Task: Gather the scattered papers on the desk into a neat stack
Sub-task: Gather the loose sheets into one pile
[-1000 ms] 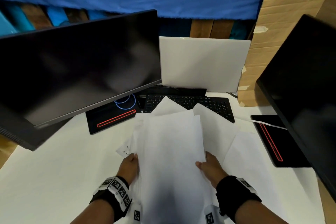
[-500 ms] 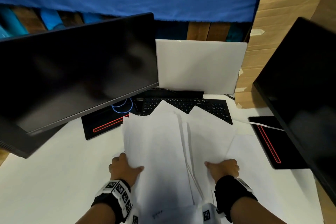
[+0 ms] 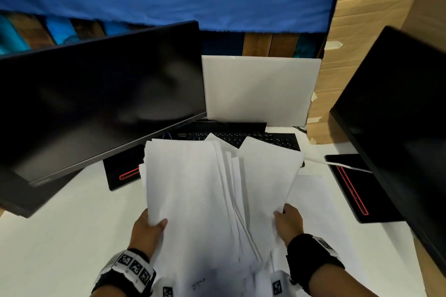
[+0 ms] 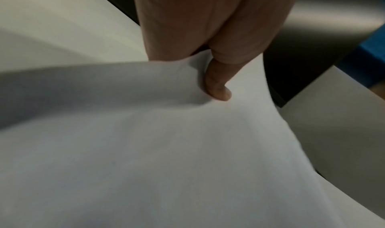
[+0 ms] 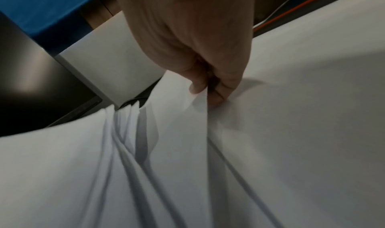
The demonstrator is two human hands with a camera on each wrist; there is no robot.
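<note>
A loose bundle of white papers point(image 3: 193, 188) is lifted off the desk between both hands, fanned so that several edges show in the middle. My left hand point(image 3: 147, 229) grips its left edge, thumb point(image 4: 216, 86) pressed on the top sheet point(image 4: 145, 149). My right hand point(image 3: 288, 222) pinches the right edge of the sheets point(image 5: 145, 165), thumb and fingers point(image 5: 218, 89) closed on them. Another white sheet point(image 3: 311, 190) lies flat on the desk to the right of the bundle.
A black keyboard point(image 3: 277, 140) sits behind the papers, partly covered by them. A tilted dark monitor point(image 3: 96, 108) stands at the left and another monitor point(image 3: 405, 116) at the right, each on a black base with red trim point(image 3: 354, 190). A white panel point(image 3: 260, 91) leans at the back.
Both hands have raised the papers from lying on the desk to a lifted, tilted bundle. The sheets have drawn closer together and the hands now grip their side edges.
</note>
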